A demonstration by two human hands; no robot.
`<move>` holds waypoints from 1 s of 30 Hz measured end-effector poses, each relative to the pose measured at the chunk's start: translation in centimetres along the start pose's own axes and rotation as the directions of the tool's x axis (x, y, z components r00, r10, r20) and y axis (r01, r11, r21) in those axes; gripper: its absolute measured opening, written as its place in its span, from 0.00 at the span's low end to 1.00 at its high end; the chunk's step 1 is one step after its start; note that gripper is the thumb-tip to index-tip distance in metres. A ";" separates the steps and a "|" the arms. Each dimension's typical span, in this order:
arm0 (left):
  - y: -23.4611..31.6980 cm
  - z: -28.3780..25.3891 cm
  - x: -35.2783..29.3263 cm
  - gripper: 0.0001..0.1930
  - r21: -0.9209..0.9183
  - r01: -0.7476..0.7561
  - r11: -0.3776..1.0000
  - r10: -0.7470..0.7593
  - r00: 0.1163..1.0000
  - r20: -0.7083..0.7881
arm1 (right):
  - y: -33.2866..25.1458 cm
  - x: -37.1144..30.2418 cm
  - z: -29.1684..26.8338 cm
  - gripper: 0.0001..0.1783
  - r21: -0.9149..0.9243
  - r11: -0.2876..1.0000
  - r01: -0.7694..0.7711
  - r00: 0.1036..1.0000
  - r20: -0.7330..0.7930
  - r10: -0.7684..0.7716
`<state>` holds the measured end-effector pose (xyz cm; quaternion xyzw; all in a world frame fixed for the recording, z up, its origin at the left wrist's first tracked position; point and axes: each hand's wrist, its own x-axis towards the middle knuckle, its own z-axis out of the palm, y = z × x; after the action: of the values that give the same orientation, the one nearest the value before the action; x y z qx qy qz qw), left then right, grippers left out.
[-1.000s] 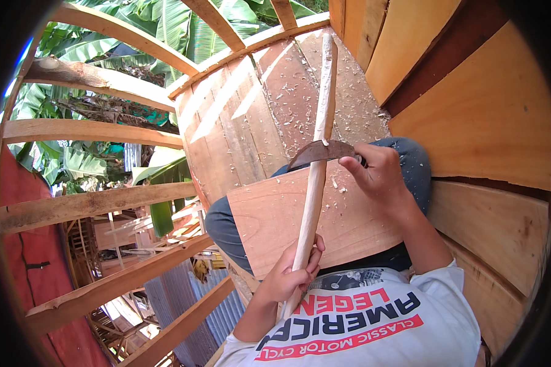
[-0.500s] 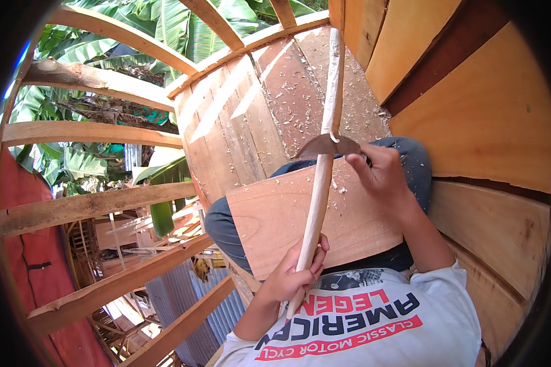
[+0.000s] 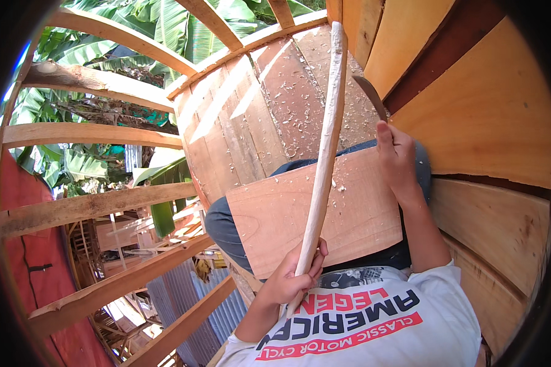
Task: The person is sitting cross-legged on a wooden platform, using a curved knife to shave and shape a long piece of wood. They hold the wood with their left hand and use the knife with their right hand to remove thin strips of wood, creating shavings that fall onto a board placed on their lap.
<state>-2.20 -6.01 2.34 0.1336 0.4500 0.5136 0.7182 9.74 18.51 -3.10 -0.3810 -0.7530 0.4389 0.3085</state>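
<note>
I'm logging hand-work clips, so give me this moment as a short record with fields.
Left hand: left hand closed around the lower part of a pale stick
Right hand: right hand holding a dark curved blade, apart from the stick; handle hidden
Lap: flat board across the legs, bearing shavings
Floor: wooden planks, shavings scattered
Left side: spaced wooden slats
Right side: plank wall

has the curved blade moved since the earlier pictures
Yes: the curved blade has swung off the stick, rightward and up the picture, nearer the wooden wall.
</note>
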 end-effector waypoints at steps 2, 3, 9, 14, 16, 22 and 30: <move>-0.1 0.1 0.1 0.26 0.090 -0.064 0.994 0.061 0.998 0.028 | -0.1 -0.1 -0.1 0.27 -0.020 0.990 0.142 0.990 0.030 -0.141; -0.2 -0.2 0.2 0.27 0.055 -0.037 0.998 0.035 0.999 0.038 | -1.0 -1.3 0.4 0.27 -0.031 0.957 0.289 0.952 0.118 -0.284; 0.5 -0.7 0.6 0.29 -0.168 -0.072 0.983 0.078 0.996 0.033 | -1.0 -4.8 0.7 0.24 0.104 0.995 -0.013 0.987 0.163 -0.004; 3.9 -1.1 1.0 0.31 -0.172 -0.303 0.937 0.310 0.951 0.010 | -0.7 -7.2 -0.2 0.28 0.199 0.971 -0.132 0.954 0.291 0.070; 5.8 -1.3 1.3 0.31 -0.155 -0.407 0.900 0.410 0.912 -0.017 | -0.7 -8.1 -0.3 0.29 0.261 0.945 -0.199 0.931 0.352 0.099; 7.2 -1.3 4.0 0.32 0.004 -0.725 0.689 0.721 0.684 -0.115 | -2.5 -9.3 -0.1 0.25 0.512 0.791 -0.335 0.890 0.448 0.086; 3.6 0.2 7.4 0.35 0.089 -0.858 0.506 0.855 0.484 -0.187 | -3.8 -8.8 1.8 0.17 0.735 0.554 -0.392 0.919 0.284 0.274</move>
<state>-3.78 1.96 1.05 0.2798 0.3916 0.8169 0.3178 11.67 9.10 -1.64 -0.3139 -0.4207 0.7960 0.3016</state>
